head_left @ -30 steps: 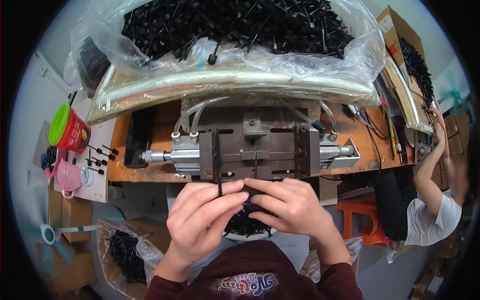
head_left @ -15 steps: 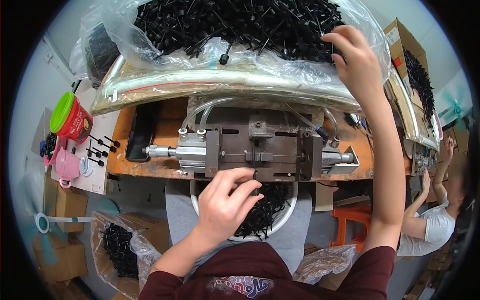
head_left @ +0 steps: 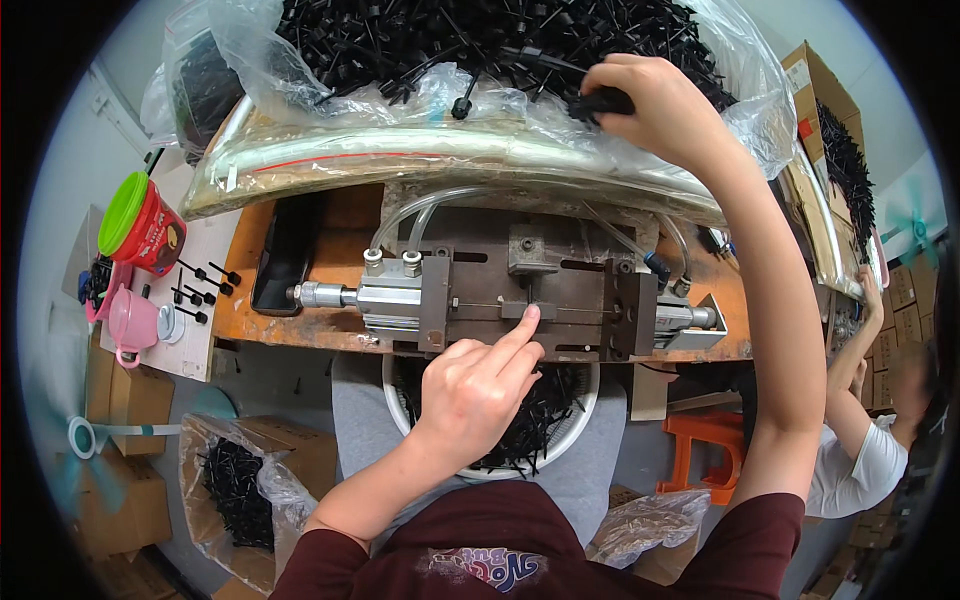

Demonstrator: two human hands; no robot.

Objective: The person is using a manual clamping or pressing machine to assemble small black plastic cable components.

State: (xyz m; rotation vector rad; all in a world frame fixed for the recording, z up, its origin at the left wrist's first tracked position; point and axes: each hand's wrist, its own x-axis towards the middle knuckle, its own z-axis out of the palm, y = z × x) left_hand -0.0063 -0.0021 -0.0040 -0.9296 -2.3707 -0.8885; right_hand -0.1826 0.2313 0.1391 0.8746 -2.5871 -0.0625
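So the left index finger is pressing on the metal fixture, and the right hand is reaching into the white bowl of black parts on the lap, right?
Not quite. In the head view the right hand is up at the clear plastic bag of black parts behind the metal fixture, not in the white bowl. The left hand does have its index finger on the fixture.

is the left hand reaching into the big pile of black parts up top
No, the left hand points a finger at the metal fixture; the right hand is at the pile.

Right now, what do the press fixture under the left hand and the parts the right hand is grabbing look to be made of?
Press fixture: looks like metal, dark steel plates with a bright silvery cylinder, judging by the machined edges and dull sheen. Left hand has its index fingertip on the centre block. Right hand pinches black parts from the clear bag's heap; the matte, thin moulded stems suggest plastic, though that is not certain.
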